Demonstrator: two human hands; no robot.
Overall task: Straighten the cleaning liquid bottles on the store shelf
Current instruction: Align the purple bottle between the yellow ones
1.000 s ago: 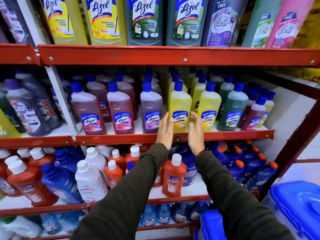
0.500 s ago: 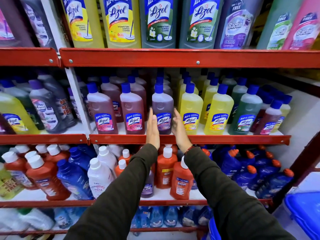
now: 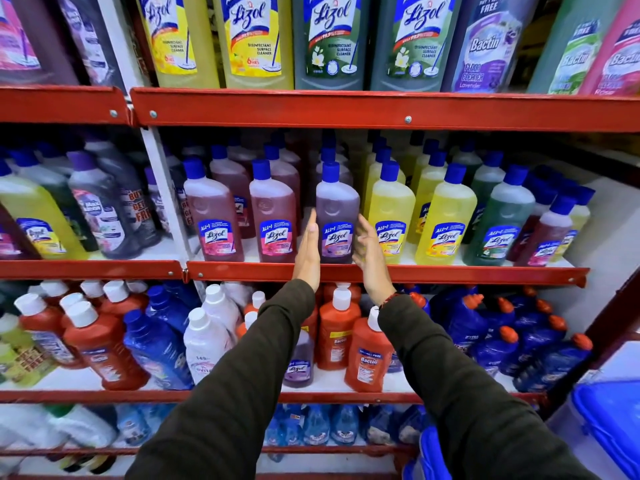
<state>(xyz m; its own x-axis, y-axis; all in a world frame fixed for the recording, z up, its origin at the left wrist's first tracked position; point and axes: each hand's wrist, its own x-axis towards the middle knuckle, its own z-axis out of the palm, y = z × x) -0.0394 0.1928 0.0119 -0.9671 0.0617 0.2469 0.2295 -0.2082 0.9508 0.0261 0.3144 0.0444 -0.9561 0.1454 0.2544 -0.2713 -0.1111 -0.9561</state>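
Observation:
A purple Lizol bottle (image 3: 336,216) with a blue cap stands upright at the front of the middle shelf (image 3: 388,273). My left hand (image 3: 309,249) is flat with fingers straight, right beside the bottle's left side. My right hand (image 3: 370,256) is at its right side, fingers spread and slightly curled. Whether either palm touches the bottle is unclear. Two pink Lizol bottles (image 3: 273,220) stand to the left, yellow ones (image 3: 391,216) and green ones (image 3: 498,223) to the right.
Large Lizol and Bactin bottles (image 3: 329,39) fill the top shelf. Below, orange Bactin bottles (image 3: 337,332), white bottles (image 3: 206,341) and blue bottles (image 3: 495,337) stand crowded, some tilted. A blue plastic bin (image 3: 609,420) sits at the lower right. Grey bottles (image 3: 104,209) lean in the left bay.
Both hands moved left from the yellow bottle to the purple bottle and now flank it. My view has shifted left and closer.

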